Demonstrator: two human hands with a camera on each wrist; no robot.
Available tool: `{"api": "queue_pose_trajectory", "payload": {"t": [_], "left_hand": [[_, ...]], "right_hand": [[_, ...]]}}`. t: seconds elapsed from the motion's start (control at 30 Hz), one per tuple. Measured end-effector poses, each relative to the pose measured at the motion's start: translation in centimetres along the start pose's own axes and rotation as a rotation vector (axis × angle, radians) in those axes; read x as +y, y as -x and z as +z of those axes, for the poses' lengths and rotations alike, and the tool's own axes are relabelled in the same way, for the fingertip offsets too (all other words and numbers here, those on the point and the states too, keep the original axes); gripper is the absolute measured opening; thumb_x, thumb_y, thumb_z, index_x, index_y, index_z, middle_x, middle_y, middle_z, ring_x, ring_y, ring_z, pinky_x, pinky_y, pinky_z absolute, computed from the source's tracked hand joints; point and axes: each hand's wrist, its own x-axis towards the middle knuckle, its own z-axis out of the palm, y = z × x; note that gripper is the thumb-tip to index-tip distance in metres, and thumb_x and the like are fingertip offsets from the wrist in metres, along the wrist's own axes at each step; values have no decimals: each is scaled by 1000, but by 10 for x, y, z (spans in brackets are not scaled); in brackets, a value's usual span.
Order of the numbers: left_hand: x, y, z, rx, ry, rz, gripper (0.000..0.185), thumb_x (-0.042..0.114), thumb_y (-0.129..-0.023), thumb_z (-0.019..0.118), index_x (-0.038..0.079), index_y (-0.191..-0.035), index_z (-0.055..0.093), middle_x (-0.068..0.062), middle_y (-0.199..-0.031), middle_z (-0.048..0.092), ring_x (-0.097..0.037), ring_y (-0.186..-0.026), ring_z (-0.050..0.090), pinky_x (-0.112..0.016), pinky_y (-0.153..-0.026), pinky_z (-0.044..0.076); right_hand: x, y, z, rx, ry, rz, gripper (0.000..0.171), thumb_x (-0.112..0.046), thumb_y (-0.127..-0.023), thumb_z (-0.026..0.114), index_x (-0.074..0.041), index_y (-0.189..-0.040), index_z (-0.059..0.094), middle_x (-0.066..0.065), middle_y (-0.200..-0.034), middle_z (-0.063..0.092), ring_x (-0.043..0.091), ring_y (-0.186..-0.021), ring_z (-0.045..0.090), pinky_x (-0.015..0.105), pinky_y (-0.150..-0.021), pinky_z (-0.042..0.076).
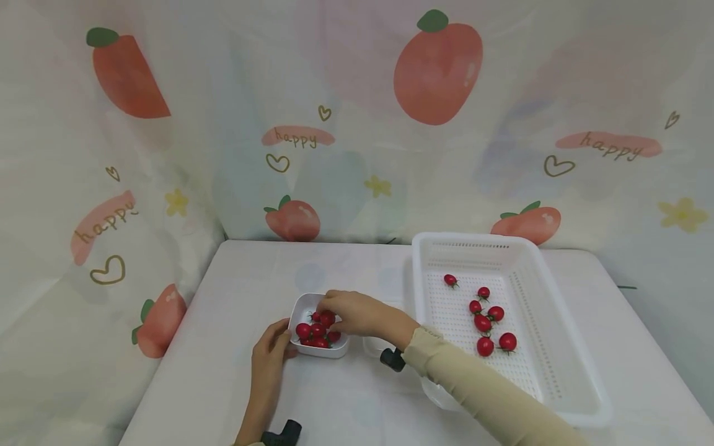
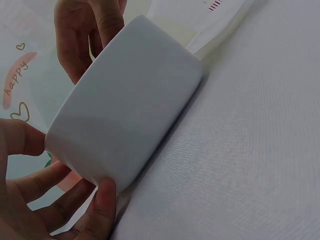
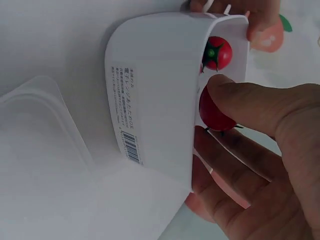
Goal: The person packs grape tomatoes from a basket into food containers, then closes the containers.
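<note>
Pinching one cherry tomato [image 3: 216, 114] with right hand [image 1: 357, 313]; left hand [image 1: 269, 354] gripping small white tub [image 1: 319, 352]. Lifting gently, avoiding crushing.

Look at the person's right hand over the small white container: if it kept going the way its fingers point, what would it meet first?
Most likely the cherry tomatoes in the small white container; the right hand already pinches one tomato. Depth is unclear.
</note>
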Motion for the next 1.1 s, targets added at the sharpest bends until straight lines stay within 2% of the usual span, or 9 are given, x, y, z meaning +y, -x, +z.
{"api": "queue_pose_trajectory", "payload": {"t": [0.27,0.47,0.6,0.83,1.1], "left_hand": [[7,0,-5,-39,-24,-80,35,26,-108,55,16,-140,63,-10,-139,66,-19,-101,69,-23,-88,62],[7,-2,-9,-78,1,-116,40,34,-107,58,18,-143,61,-9,-144,64,-23,-118,68,-27,-93,63],[7,-4,-11,-85,17,-131,43,36,-105,60,18,-144,61,-10,-145,64,-23,-119,68,-28,-93,63],[5,-5,-12,-100,24,-128,43,37,-105,60,18,-144,61,-8,-147,63,-22,-119,68,-28,-94,63],[5,-4,-13,-94,22,-112,41,36,-106,60,19,-143,62,-8,-146,63,-24,-122,67,-27,-94,63]], "right_hand": [[-3,-6,7,-26,147,15,30,-13,-91,81,-13,-119,71,1,-114,69,11,-96,65,25,-88,59],[-2,-9,11,-22,228,-2,29,-19,-89,84,-14,-113,69,-2,-104,71,10,-91,64,24,-83,58],[-1,-10,12,-16,265,-15,30,-23,-90,84,-14,-114,68,-1,-104,72,11,-95,66,24,-84,59],[-1,-9,10,-24,257,0,33,-23,-90,83,-14,-118,70,0,-109,74,12,-97,67,25,-86,61],[-4,-4,2,1,170,12,32,-19,-90,83,-12,-119,71,3,-112,75,12,-94,64,26,-84,60]]}}
